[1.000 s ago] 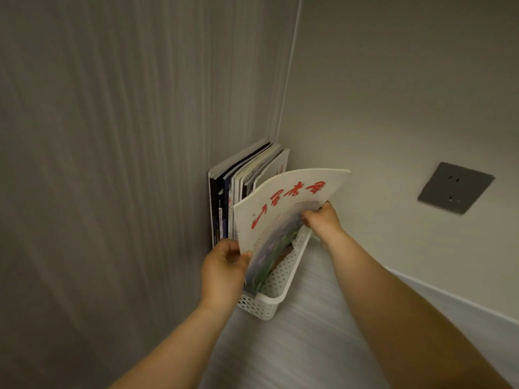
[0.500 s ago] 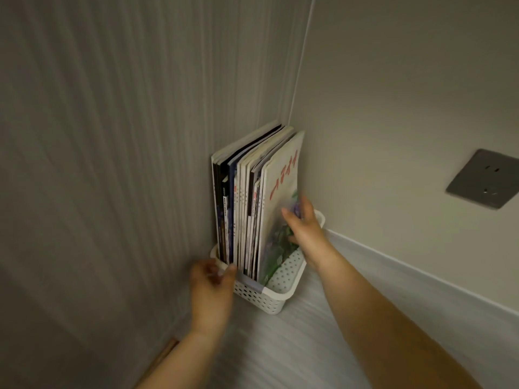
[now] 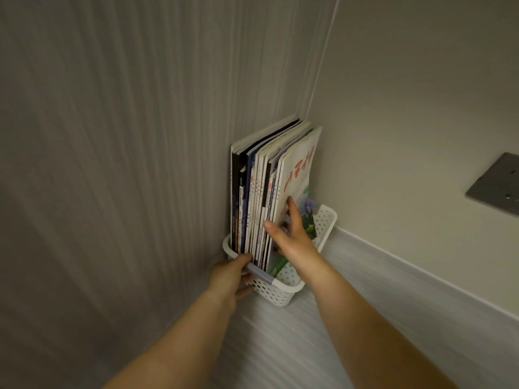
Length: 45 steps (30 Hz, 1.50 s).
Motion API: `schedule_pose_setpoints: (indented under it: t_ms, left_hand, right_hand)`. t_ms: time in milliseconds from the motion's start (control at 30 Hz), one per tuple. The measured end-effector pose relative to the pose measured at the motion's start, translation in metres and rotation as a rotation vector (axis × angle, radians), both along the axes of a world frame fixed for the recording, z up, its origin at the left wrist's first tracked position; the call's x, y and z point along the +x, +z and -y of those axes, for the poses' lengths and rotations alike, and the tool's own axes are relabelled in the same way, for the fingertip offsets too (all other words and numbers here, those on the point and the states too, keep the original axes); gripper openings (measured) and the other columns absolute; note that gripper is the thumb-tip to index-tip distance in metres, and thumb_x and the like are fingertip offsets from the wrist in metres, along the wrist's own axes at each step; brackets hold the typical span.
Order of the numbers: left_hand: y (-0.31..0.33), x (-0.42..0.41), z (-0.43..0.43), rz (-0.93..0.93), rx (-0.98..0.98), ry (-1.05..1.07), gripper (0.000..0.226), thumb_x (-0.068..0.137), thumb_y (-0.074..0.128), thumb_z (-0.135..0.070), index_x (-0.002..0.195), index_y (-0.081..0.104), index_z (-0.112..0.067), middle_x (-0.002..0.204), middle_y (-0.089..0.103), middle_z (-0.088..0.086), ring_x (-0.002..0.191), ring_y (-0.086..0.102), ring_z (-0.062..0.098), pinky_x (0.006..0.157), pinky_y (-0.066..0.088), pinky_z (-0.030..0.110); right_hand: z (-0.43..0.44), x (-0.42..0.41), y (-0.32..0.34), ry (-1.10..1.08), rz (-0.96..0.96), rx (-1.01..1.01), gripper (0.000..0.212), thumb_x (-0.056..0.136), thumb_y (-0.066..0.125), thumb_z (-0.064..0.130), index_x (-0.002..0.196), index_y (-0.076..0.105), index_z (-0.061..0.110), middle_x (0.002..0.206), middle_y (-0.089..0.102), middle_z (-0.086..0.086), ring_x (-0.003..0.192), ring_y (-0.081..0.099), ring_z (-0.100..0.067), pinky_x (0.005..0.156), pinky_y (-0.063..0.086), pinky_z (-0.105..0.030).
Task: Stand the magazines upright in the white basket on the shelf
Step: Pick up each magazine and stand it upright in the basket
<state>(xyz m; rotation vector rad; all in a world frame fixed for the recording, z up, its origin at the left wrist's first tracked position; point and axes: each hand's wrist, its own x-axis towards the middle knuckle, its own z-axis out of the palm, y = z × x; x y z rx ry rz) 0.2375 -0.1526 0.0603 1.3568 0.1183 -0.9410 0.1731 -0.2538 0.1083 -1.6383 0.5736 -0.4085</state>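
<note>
A white perforated basket (image 3: 325, 223) sits in the shelf's back corner. Several magazines (image 3: 252, 192) stand upright in it, leaning toward the left wall. The rightmost one is a white magazine with red lettering (image 3: 299, 169). My right hand (image 3: 292, 240) lies flat against its cover, fingers straight and thumb on the neighbouring spines. My left hand (image 3: 227, 279) grips the basket's near left rim, thumb over the grey strip on the edge.
A ribbed grey side wall (image 3: 112, 164) stands directly left of the basket. The pale back wall carries a grey socket plate (image 3: 494, 186) at the right. The light shelf surface (image 3: 309, 346) spreads toward me and to the right.
The white magazine went from being lowered in by both hands to standing upright. My left hand let go of it and took the basket rim; my right hand now presses its cover.
</note>
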Motion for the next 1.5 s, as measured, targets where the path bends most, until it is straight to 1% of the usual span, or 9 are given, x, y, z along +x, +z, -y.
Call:
schedule_pose_setpoints:
  t_ms: [167,400,667,800,900,1000,1200,1433,1500]
  left_hand:
    - [0.001,0.000,-0.003,0.000,-0.004,0.047,0.015,0.082,0.061,-0.015,0.069,0.056,-0.011,0.067,0.062,0.006,0.059,0.059,0.015,0.039,0.051,0.015]
    - [0.000,-0.003,-0.016,-0.037,0.004,0.042,0.012,0.082,0.061,-0.013,0.072,0.056,-0.008,0.073,0.062,0.010,0.064,0.060,0.017,0.038,0.051,0.016]
    - [-0.001,-0.019,-0.072,-0.089,-0.039,0.037,0.008,0.080,0.062,-0.011,0.077,0.057,-0.006,0.074,0.063,0.010,0.067,0.061,0.018,0.042,0.053,0.017]
    - [-0.001,-0.027,-0.102,-0.112,-0.067,0.058,0.006,0.080,0.062,-0.009,0.076,0.059,-0.006,0.072,0.064,0.008,0.067,0.060,0.017,0.042,0.053,0.016]
    - [-0.002,-0.030,-0.128,-0.106,-0.069,0.057,0.007,0.079,0.063,-0.009,0.074,0.059,-0.006,0.055,0.070,0.004,0.059,0.064,0.015,0.042,0.053,0.017]
    - [-0.002,-0.036,-0.151,-0.099,-0.071,0.067,0.006,0.078,0.063,-0.008,0.075,0.059,-0.005,0.044,0.068,0.001,0.044,0.065,0.010,0.040,0.052,0.016]
    - [-0.001,-0.050,-0.185,-0.088,-0.070,0.146,0.008,0.077,0.064,-0.005,0.071,0.058,-0.004,0.041,0.066,0.003,0.039,0.063,0.010,0.037,0.050,0.016]
    - [0.000,-0.070,-0.220,-0.023,-0.006,0.209,0.012,0.077,0.065,-0.008,0.068,0.058,-0.004,0.039,0.064,0.002,0.041,0.061,0.012,0.037,0.049,0.016]
    - [0.001,-0.075,-0.231,-0.012,-0.007,0.225,0.012,0.078,0.064,-0.006,0.068,0.059,-0.002,0.040,0.064,0.003,0.050,0.060,0.018,0.038,0.051,0.017]
  right_hand:
    - [-0.002,-0.002,0.001,0.015,-0.004,-0.004,0.079,0.086,0.057,0.025,0.142,0.002,0.034,0.151,0.024,0.000,0.137,0.028,-0.019,0.112,0.028,-0.051]
    - [-0.013,-0.006,0.005,0.046,-0.008,-0.025,0.081,0.084,0.059,0.017,0.142,0.004,0.032,0.150,0.027,-0.001,0.136,0.031,-0.020,0.111,0.030,-0.050]
    - [-0.050,-0.022,-0.008,0.093,-0.079,-0.120,0.095,0.077,0.069,0.021,0.141,0.001,0.036,0.151,0.022,-0.001,0.137,0.026,-0.018,0.108,0.029,-0.035]
    - [-0.071,-0.025,-0.012,0.109,-0.135,-0.150,0.110,0.070,0.075,0.023,0.141,-0.008,0.036,0.154,0.014,0.001,0.140,0.020,-0.018,0.112,0.024,-0.041]
    - [-0.094,-0.028,-0.017,0.118,-0.152,-0.193,0.117,0.066,0.077,0.025,0.140,-0.012,0.036,0.155,0.006,0.003,0.142,0.012,-0.018,0.115,0.019,-0.043]
    - [-0.113,-0.033,-0.020,0.136,-0.151,-0.217,0.118,0.065,0.078,0.026,0.140,-0.013,0.036,0.155,0.002,0.002,0.143,0.007,-0.019,0.116,0.017,-0.048]
    - [-0.142,-0.043,-0.021,0.190,-0.160,-0.260,0.118,0.066,0.077,0.027,0.140,-0.015,0.037,0.155,-0.003,0.001,0.143,0.006,-0.022,0.115,0.019,-0.052]
    - [-0.174,-0.056,-0.023,0.226,-0.154,-0.293,0.117,0.065,0.077,0.028,0.140,-0.012,0.036,0.154,-0.005,-0.003,0.143,0.009,-0.026,0.113,0.024,-0.053]
    - [-0.183,-0.061,-0.024,0.237,-0.155,-0.313,0.117,0.065,0.077,0.030,0.141,-0.011,0.036,0.154,-0.005,-0.003,0.143,0.008,-0.026,0.113,0.023,-0.053]
